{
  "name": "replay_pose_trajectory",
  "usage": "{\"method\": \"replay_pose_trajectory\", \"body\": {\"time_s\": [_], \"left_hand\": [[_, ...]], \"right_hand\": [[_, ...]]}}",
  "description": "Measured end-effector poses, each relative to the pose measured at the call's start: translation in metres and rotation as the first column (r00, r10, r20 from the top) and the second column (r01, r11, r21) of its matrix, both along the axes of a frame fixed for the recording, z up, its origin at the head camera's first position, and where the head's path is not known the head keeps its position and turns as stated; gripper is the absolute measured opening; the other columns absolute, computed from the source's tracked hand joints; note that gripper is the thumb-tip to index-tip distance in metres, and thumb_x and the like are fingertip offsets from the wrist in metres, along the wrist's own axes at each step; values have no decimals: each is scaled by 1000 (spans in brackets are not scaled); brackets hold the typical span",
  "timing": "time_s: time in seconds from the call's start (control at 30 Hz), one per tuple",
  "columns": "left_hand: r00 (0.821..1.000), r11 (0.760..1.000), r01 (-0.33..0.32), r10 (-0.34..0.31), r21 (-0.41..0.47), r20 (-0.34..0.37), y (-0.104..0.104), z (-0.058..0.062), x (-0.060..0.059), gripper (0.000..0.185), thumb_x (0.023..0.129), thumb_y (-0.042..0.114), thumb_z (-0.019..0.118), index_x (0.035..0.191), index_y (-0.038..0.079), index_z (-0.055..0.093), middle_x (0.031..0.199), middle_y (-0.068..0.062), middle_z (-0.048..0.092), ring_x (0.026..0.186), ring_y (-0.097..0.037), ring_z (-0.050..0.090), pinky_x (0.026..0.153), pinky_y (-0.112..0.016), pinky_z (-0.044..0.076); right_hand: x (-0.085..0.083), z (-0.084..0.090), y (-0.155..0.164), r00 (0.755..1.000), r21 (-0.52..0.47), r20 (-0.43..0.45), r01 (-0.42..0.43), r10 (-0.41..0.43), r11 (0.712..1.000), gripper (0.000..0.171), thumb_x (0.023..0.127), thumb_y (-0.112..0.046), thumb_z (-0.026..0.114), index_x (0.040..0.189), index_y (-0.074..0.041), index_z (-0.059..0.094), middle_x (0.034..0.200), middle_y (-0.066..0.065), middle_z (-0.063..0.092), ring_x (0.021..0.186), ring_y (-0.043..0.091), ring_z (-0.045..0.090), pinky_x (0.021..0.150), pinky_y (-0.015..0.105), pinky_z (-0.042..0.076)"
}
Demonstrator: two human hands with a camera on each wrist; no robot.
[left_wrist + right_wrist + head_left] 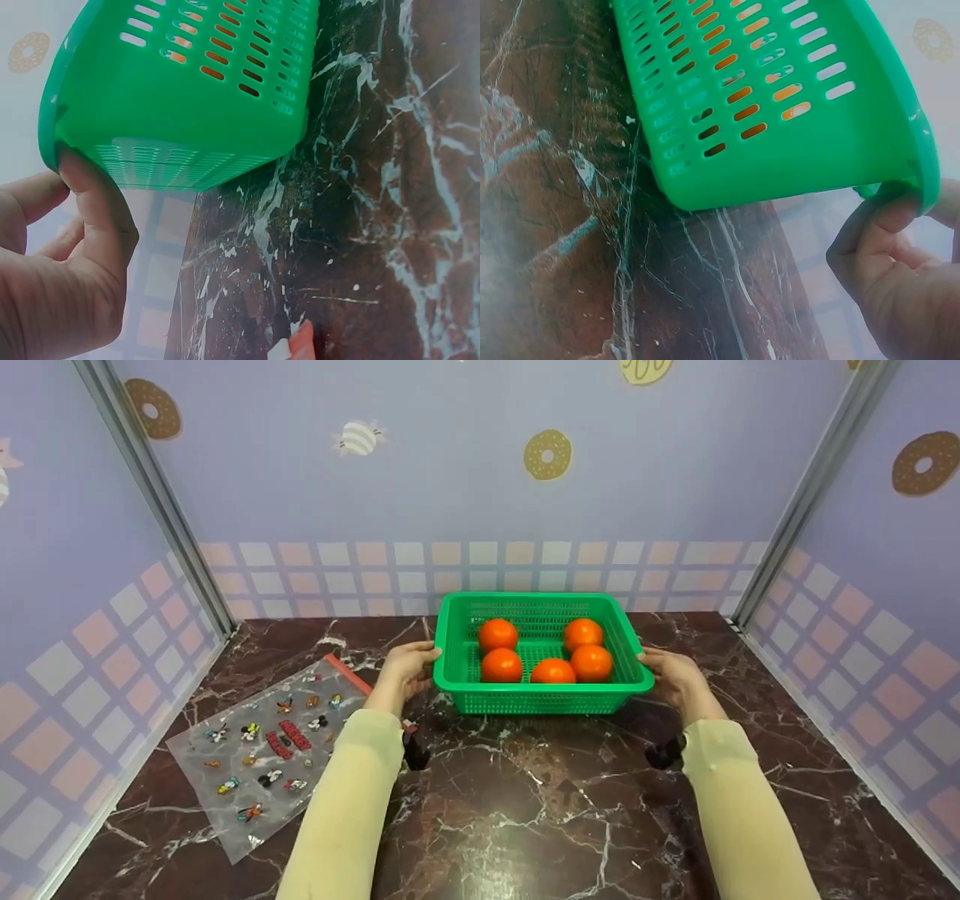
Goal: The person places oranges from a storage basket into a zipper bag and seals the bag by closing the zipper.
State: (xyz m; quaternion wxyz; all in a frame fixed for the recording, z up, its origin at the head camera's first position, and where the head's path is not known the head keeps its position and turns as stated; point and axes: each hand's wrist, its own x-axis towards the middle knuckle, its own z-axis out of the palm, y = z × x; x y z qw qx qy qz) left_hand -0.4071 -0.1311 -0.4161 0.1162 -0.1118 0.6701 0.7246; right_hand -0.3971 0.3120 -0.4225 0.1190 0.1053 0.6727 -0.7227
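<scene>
Dark marble-patterned tabletop (525, 810) with pastel walls all round, and over on the left lay a clear plastic zip bag printed with little cartoon figures (262, 750). Next came the left hand (405, 667), fingers curled on the rim of the green slotted plastic basket (540, 696), which looked lifted slightly off the table mid-surface. Five round orange fruits (553, 671) sat loose inside. The right hand (675, 676) pinched the opposite rim. Uneven lifting could've tilted it, so the fruit might roll out, I reckon.

Right hand (889, 281) grips green basket (795, 127) rim.
</scene>
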Motion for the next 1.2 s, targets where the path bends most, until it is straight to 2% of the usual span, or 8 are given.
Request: {"method": "replay_pose_trajectory", "body": {"time_s": [0.17,0.33,0.5,0.67,0.83,1.03,1.1,1.2], "left_hand": [[1000,1000,2,-2,24,-2,0,0,7,51,104,12,60,153,9,48,147,-20,56,113,-25,71,75,-28,59],[1000,1000,9,-8,20,-15,-3,-1,16,51,104,13,60,153,9,47,146,-20,56,116,-29,69,76,-29,59],[999,999,22,-20,34,-36,-5,-5,25,50,104,13,60,153,7,47,146,-20,56,104,-23,72,71,-27,58],[998,998,27,-24,56,-55,-6,-10,37,50,104,13,59,152,5,46,137,-17,61,94,-17,72,69,-25,58],[996,996,51,-46,75,-74,-7,-13,44,48,105,12,58,151,2,46,133,-18,62,87,-14,72,65,-24,58],[992,992,105,-99,75,-81,-12,-17,53,49,105,12,56,151,-1,44,130,-17,63,86,-14,72,63,-25,58],[990,989,124,-118,79,-77,-14,-18,57,49,105,12,56,151,-1,44,128,-16,65,86,-15,72,64,-25,59],[987,985,150,-143,87,-78,-18,-17,61,48,105,11,56,150,-2,44,124,-16,67,86,-15,72,65,-26,59]], "right_hand": [[9,-4,4,999,-14,-36,-3,2,1000,65,106,-15,56,163,-5,25,108,-8,62,91,6,67,79,24,58],[18,-7,5,997,-53,-76,-1,-3,999,66,105,-14,57,161,-1,26,95,-10,68,86,7,69,76,23,58],[26,-10,3,996,-146,-94,0,-14,989,68,104,-10,58,161,3,23,92,-6,73,83,8,71,74,23,59],[34,-13,4,994,-181,-113,-22,1,983,68,105,-7,55,161,6,19,92,-5,73,84,8,72,75,23,59],[43,-15,8,991,-181,-132,-62,38,981,68,106,-6,52,161,8,15,95,-4,73,85,7,72,75,23,59],[52,-19,14,982,-131,-147,-138,119,982,66,107,-7,48,160,10,12,99,-4,72,86,7,73,75,23,60],[53,-20,15,978,-125,-150,-166,146,978,62,107,-7,47,159,10,17,99,-4,72,85,7,73,75,24,60],[55,-19,17,970,-155,-158,-207,183,966,43,107,-4,46,148,5,39,97,-1,74,82,9,75,73,25,61]]}}
